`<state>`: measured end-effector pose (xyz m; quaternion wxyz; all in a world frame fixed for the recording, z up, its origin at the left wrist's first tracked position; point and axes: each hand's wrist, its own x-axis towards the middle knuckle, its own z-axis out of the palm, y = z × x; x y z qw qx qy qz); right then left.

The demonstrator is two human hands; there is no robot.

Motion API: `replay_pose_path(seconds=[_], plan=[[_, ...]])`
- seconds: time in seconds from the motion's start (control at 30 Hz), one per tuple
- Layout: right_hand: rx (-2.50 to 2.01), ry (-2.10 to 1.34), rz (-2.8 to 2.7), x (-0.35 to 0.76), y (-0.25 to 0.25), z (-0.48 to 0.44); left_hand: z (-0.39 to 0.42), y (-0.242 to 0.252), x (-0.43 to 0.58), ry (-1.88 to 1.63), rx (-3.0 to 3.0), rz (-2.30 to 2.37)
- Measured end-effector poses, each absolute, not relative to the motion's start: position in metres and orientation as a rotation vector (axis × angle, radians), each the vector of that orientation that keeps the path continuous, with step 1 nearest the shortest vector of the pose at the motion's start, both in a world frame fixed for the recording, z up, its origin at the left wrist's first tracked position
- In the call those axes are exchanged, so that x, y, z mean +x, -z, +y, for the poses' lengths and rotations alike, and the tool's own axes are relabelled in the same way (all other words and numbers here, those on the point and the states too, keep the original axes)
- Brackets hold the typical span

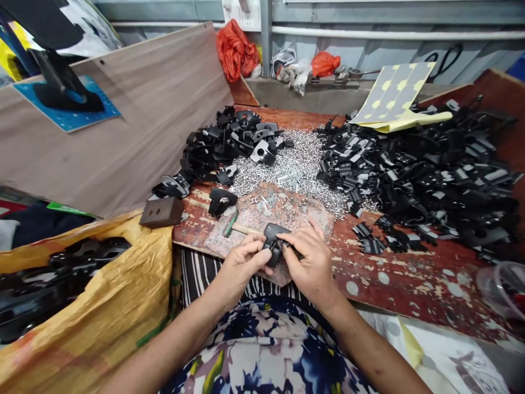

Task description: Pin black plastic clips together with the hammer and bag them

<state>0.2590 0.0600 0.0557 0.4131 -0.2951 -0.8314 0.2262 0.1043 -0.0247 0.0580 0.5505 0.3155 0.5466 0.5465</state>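
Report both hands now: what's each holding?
Left hand: closed, holding a black plastic part.
Right hand: closed at the same part; any second piece can't be told.

The person's left forearm (176, 336) and right forearm (365, 345), both bare, extend forward and converge in front of the body, as I observe them. The left hand (246, 257) is closed in a pinch grip, with its thumb directed inward and its fingers flexed. The right hand (309, 260) is positioned opposite, back upward, also in a pinch, its index finger extended toward the left hand.
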Motion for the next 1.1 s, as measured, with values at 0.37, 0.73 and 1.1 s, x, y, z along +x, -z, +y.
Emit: replay_pose_path(seconds=[0.37,0.73,1.1], plan=[[-0.664,-0.645,-2.085,0.255,-0.047,0.049,-0.026,-0.066,0.104,-1.267,0.761,1.171],[-0.469,-1.16,-2.296,0.261,-0.07,0.071,-0.038,-0.055,0.074,-1.355,0.915,1.333],[-0.837,-0.178,-2.681,0.215,-0.061,0.168,-0.046,-0.05,0.066,-1.424,0.583,1.306]])
